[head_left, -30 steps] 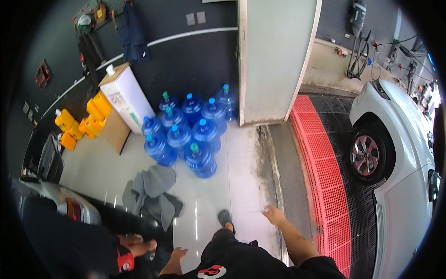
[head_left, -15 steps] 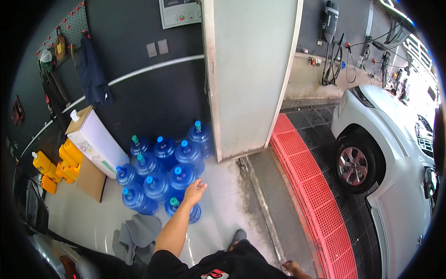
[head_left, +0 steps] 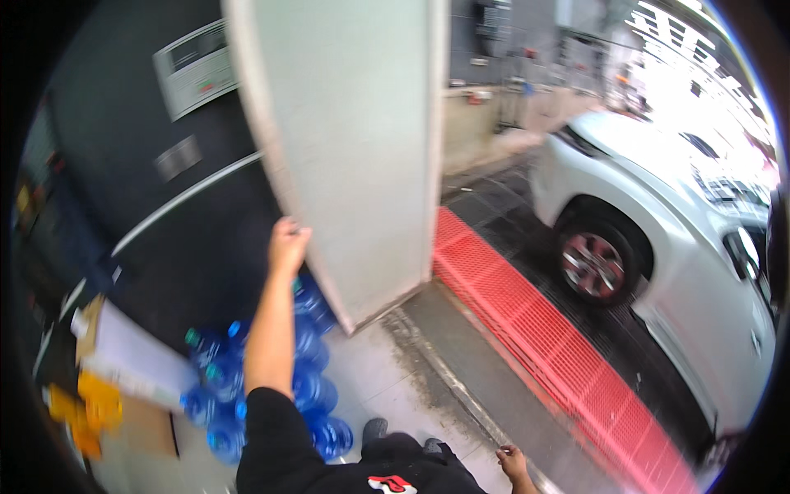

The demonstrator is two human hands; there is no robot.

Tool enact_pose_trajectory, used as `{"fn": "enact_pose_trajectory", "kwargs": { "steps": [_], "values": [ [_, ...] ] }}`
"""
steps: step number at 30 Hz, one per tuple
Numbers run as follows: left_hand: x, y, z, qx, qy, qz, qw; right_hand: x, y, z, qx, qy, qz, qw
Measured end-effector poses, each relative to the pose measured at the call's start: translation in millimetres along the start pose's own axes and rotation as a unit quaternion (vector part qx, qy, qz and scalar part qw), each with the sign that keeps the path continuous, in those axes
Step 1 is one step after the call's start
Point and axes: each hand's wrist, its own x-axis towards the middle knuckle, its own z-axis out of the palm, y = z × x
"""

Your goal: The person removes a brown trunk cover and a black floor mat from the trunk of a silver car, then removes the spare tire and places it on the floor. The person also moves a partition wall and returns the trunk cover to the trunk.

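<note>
My left hand is raised on a stretched arm, its fingers curled in. It overlaps the left edge of a tall pale panel; whether it touches that edge I cannot tell. Motion blur hides anything small in its fingers. Beneath the arm, large blue water bottles stand grouped on the light tiled floor, some hidden by the forearm and black sleeve. Low on the right, my right hand hangs by my side with fingers bent together; what they may hold is too small to make out.
A red plastic grating runs along the right, past a concrete strip. Beyond it stands a white car. At left are a white carton, yellow jugs and a dark wall with a grey panel box.
My left hand has risen from above the bottles toward the pale panel's edge. The view has swung, so panel and car sit further left. More of my right hand shows.
</note>
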Motion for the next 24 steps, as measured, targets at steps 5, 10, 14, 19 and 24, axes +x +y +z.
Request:
{"fn": "enact_pose_trajectory", "kwargs": {
  "steps": [5, 10, 14, 19, 24],
  "values": [
    [127, 3, 23, -0.162, 0.053, 0.019, 0.985, -71, 33, 45, -0.065, 0.112, 0.158, 0.979],
    [181, -31, 32, -0.18, 0.014, 0.054, 0.982, -123, 6, 111, -0.046, 0.105, 0.179, 0.977],
    [191, -44, 14, -0.176, -0.049, 0.039, 0.982, -133, -37, 142, -0.065, 0.062, 0.119, 0.989],
    [181, -42, 2, -0.23, -0.132, 0.045, 0.963, -125, -88, 158, -0.067, 0.043, 0.07, 0.994],
    [151, -21, -6, -0.24, -0.224, 0.047, 0.943, -116, -143, 164, -0.092, 0.022, -0.002, 0.996]
  ]
}}
